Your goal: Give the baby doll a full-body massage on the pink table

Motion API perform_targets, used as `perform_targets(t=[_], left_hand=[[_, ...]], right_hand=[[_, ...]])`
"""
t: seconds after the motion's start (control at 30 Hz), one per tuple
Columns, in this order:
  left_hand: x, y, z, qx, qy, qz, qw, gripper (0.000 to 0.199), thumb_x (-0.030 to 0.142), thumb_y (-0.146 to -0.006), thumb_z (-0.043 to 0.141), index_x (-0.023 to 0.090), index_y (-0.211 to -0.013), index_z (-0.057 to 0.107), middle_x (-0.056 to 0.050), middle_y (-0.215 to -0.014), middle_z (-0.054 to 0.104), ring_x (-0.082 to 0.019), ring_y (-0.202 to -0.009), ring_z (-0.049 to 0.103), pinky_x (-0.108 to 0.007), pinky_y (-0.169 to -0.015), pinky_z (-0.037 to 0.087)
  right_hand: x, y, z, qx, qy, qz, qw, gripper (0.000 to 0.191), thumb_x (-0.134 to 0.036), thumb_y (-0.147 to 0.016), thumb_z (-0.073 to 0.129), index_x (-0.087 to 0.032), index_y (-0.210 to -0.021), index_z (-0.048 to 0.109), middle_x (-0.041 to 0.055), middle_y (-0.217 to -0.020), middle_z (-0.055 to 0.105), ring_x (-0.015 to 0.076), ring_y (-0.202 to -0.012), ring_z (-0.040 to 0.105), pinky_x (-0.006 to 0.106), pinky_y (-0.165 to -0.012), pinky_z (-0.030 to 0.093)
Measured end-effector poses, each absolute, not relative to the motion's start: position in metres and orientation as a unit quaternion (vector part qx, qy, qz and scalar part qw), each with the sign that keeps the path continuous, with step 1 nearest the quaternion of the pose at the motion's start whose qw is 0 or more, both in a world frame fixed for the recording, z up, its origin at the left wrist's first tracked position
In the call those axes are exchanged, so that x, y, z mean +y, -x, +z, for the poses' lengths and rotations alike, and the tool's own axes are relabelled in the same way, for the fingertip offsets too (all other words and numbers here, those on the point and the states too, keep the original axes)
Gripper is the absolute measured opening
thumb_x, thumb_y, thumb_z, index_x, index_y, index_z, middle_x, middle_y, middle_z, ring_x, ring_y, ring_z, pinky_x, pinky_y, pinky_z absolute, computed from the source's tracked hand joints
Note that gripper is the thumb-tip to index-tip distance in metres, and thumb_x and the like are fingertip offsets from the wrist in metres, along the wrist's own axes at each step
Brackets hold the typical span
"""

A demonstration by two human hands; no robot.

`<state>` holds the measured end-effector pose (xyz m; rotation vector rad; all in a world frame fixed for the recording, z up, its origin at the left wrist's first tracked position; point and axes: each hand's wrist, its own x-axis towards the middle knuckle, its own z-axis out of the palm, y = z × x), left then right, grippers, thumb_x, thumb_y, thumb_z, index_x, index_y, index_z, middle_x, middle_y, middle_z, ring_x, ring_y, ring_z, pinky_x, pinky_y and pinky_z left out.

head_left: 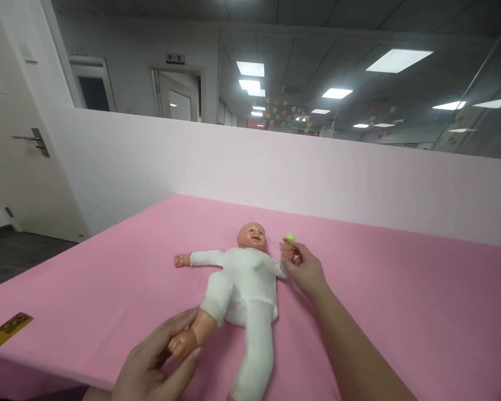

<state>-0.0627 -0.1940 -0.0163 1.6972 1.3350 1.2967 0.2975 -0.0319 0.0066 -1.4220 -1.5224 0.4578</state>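
A baby doll (pixel 250 278) with a white cloth body lies on its back on the pink-covered table (pixel 121 289). My left hand (pixel 161 356) is closed around the doll's bare foot (pixel 183 342), and that leg is bent at the knee. Farther up, my right hand (pixel 307 270) grips the doll's small hand (pixel 288 252) at the end of its sleeve. A light green round thing (pixel 290 237) shows just above that small hand; whether it is held there I cannot tell. The doll's other arm (pixel 202 258) stretches out sideways, untouched. Its second leg (pixel 256 351) lies straight toward me.
A low white wall (pixel 317 178) runs behind the table, with glass above its right part. A yellow and black strip (pixel 8 331) lies at the table's left front edge. To the left stands a pale door (pixel 20 145) with a metal handle.
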Motion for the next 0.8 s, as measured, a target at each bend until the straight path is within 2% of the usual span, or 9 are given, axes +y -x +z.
perform_targets(t=[0.07, 0.17, 0.27, 0.43, 0.6, 0.7, 0.8], left_hand=[[-0.188, 0.054, -0.012, 0.498, -0.625, 0.506, 0.324, 0.046, 0.041, -0.088, 0.077, 0.025, -0.131, 0.074, -0.008, -0.131, 0.077, -0.03, -0.118, 0.075, -0.035, -0.1, 0.063], [-0.177, 0.04, -0.006, 0.488, -0.61, 0.527, 0.336, 0.047, 0.039, -0.088, 0.077, 0.023, -0.132, 0.072, -0.01, -0.132, 0.076, -0.03, -0.119, 0.073, -0.038, -0.103, 0.061], [-0.161, 0.031, -0.002, 0.492, -0.602, 0.522, 0.351, 0.048, 0.037, -0.089, 0.077, 0.022, -0.134, 0.07, -0.009, -0.129, 0.076, -0.028, -0.115, 0.074, -0.038, -0.099, 0.061], [-0.128, 0.023, 0.005, 0.513, -0.61, 0.491, 0.351, 0.051, 0.043, -0.09, 0.075, 0.018, -0.135, 0.07, -0.007, -0.108, 0.078, -0.025, -0.1, 0.073, -0.036, -0.09, 0.059], [-0.115, 0.019, 0.004, 0.509, -0.606, 0.499, 0.354, 0.054, 0.046, -0.088, 0.076, 0.015, -0.132, 0.071, -0.01, -0.114, 0.077, -0.026, -0.105, 0.072, -0.036, -0.092, 0.058], [-0.131, 0.024, 0.004, 0.527, -0.599, 0.499, 0.337, 0.056, 0.049, -0.086, 0.078, 0.016, -0.131, 0.071, -0.009, -0.111, 0.078, -0.026, -0.101, 0.074, -0.035, -0.088, 0.06], [-0.161, 0.035, 0.002, 0.545, -0.585, 0.511, 0.316, 0.059, 0.054, -0.081, 0.081, 0.018, -0.128, 0.073, -0.011, -0.116, 0.079, -0.03, -0.107, 0.075, -0.037, -0.09, 0.063]], right_hand=[[-0.042, -0.281, 0.012, -0.697, 0.557, 0.147, 0.427, 0.046, -0.035, -0.087, 0.072, -0.03, -0.133, 0.072, 0.003, -0.114, 0.077, 0.0188, -0.079, 0.065, 0.033, -0.076, 0.055], [-0.05, -0.263, 0.014, -0.773, 0.525, 0.085, 0.346, 0.033, -0.037, -0.092, 0.072, -0.031, -0.123, 0.077, 0.0036, -0.104, 0.075, 0.0217, -0.089, 0.066, 0.034, -0.082, 0.053], [-0.052, -0.253, 0.011, -0.804, 0.514, 0.054, 0.294, 0.027, -0.038, -0.097, 0.07, -0.034, -0.122, 0.078, 0.0041, -0.107, 0.073, 0.0218, -0.097, 0.067, 0.035, -0.089, 0.052], [-0.052, -0.249, 0.01, -0.824, 0.499, 0.04, 0.265, 0.029, -0.032, -0.098, 0.068, -0.038, -0.125, 0.078, 0.0027, -0.113, 0.074, 0.0219, -0.103, 0.067, 0.034, -0.09, 0.05], [-0.049, -0.255, 0.008, -0.787, 0.518, 0.105, 0.318, 0.03, -0.036, -0.095, 0.069, -0.033, -0.124, 0.077, 0.0024, -0.111, 0.076, 0.0216, -0.099, 0.068, 0.034, -0.086, 0.051], [-0.039, -0.269, 0.001, -0.71, 0.546, 0.183, 0.407, 0.038, -0.038, -0.093, 0.069, -0.029, -0.129, 0.073, 0.003, -0.113, 0.077, 0.0204, -0.09, 0.069, 0.032, -0.08, 0.054], [-0.021, -0.295, -0.01, -0.61, 0.577, 0.223, 0.496, 0.047, -0.044, -0.093, 0.067, -0.025, -0.136, 0.067, 0.0076, -0.121, 0.076, 0.0223, -0.095, 0.071, 0.032, -0.081, 0.056]])
